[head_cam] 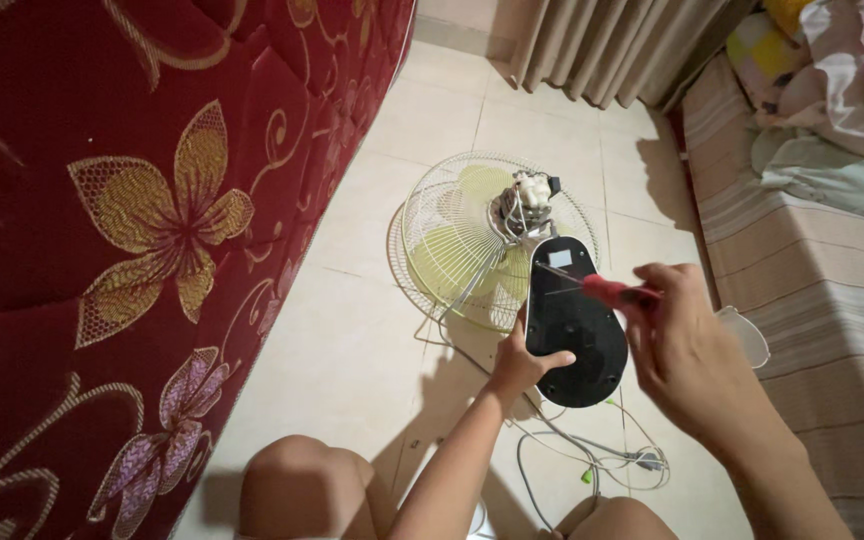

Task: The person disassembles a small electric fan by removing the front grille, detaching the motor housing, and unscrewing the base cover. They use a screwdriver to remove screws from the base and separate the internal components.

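My left hand (524, 362) grips the lower left edge of a black oval fan base (572, 320), holding it tilted up off the floor. In my right hand (687, 345) is a red-handled screwdriver (607, 291), whose metal tip touches the upper part of the black base. Beyond the base lies the fan's white wire cage (452, 235) with pale yellow-green blades inside and the bare motor (530, 203) sticking up at its back.
A red mattress with gold flower patterns (132, 220) stands on edge at the left. A striped bed (812, 270) with crumpled bedding runs along the right. Grey cable (592, 460) loops on the tiled floor between my knees. Curtains (602, 45) hang at the far wall.
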